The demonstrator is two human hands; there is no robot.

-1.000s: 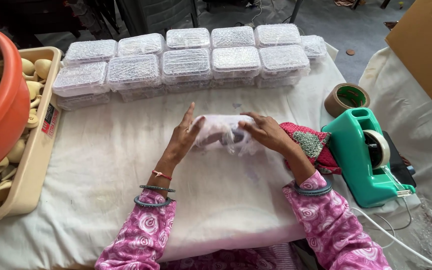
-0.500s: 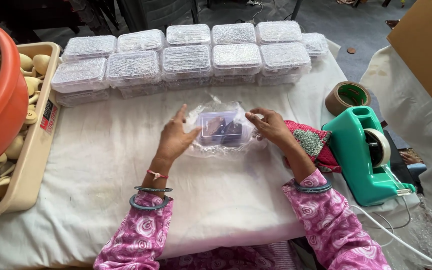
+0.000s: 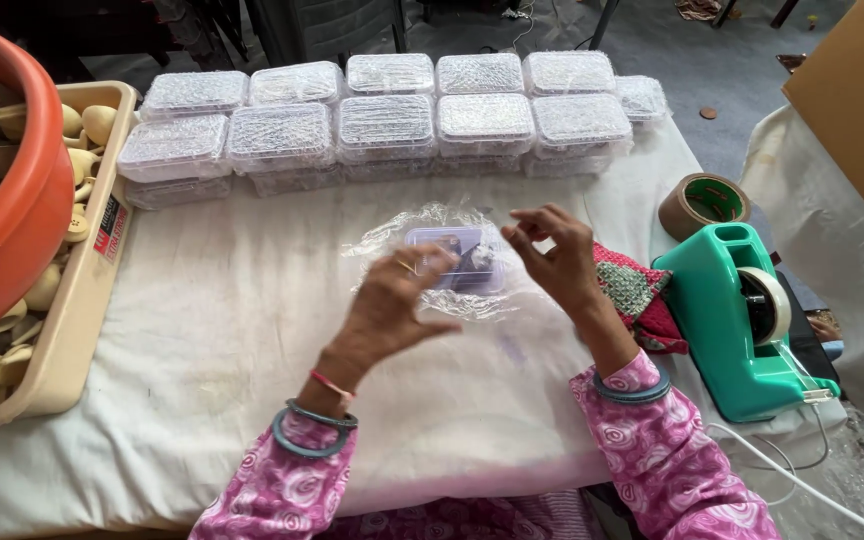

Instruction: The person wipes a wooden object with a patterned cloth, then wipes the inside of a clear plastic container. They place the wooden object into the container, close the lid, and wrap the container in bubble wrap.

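Observation:
A small clear plastic box (image 3: 457,258) with dark items inside lies on a loose sheet of clear film (image 3: 397,232) spread on the white cloth-covered table (image 3: 212,330). My left hand (image 3: 392,300) is blurred and hovers over the film at the box's near left corner, fingers curled; whether it grips the film is unclear. At the box's right edge, my right hand (image 3: 555,255) has its fingers apart and raised, and nothing is clearly held in it.
Film-wrapped boxes (image 3: 387,120) stand stacked in rows along the back. An orange tub (image 3: 2,200) and a beige tray of pale wooden pieces (image 3: 77,330) are at the left. To the right are a red-green cloth (image 3: 637,290), a green tape dispenser (image 3: 742,320), a brown tape roll (image 3: 702,200) and cardboard (image 3: 852,90).
The box was covered in film under both hands. The film has since fallen open flat around it. My left hand has pulled back toward me and my right hand has lifted off.

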